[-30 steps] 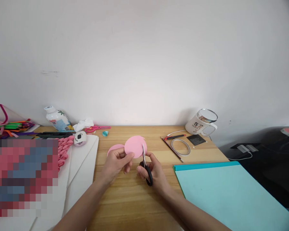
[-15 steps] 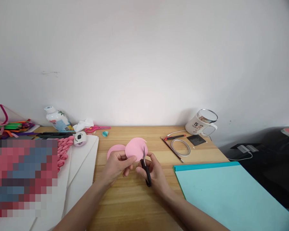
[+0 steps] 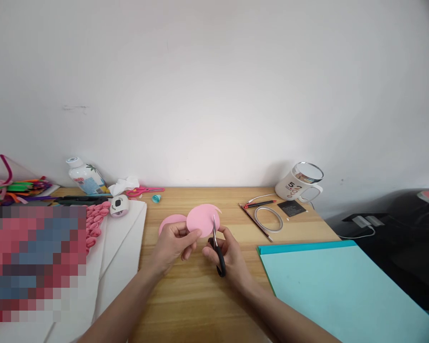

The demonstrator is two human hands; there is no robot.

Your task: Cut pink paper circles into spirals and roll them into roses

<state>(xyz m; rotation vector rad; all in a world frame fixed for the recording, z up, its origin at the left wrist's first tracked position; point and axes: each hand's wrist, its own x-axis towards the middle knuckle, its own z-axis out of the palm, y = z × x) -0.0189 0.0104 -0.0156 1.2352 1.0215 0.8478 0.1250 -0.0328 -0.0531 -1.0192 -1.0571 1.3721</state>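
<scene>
Disc (image 3: 201, 222) nudged right and down since a second ago; sliver (image 3: 218, 209) on its rim sticks out more

Left hand (image 3: 172, 245) pinches pink disc, thumb in front, above desk (image 3: 193, 305). Right hand (image 3: 234, 257) grips black-handled scissors (image 3: 220, 259), fingers in the loops, blades pointing up over disc's right side. Sliver curls off upper right rim. Second disc (image 3: 170, 221), also pink, partly behind left hand; can't tell if held or lying. Right of the hands: mug (image 3: 290, 185), coiled cable (image 3: 256, 220), pencil (image 3: 253, 220), light blue sheet (image 3: 329, 281). Far left: bottle (image 3: 87, 179) by the wall.
</scene>
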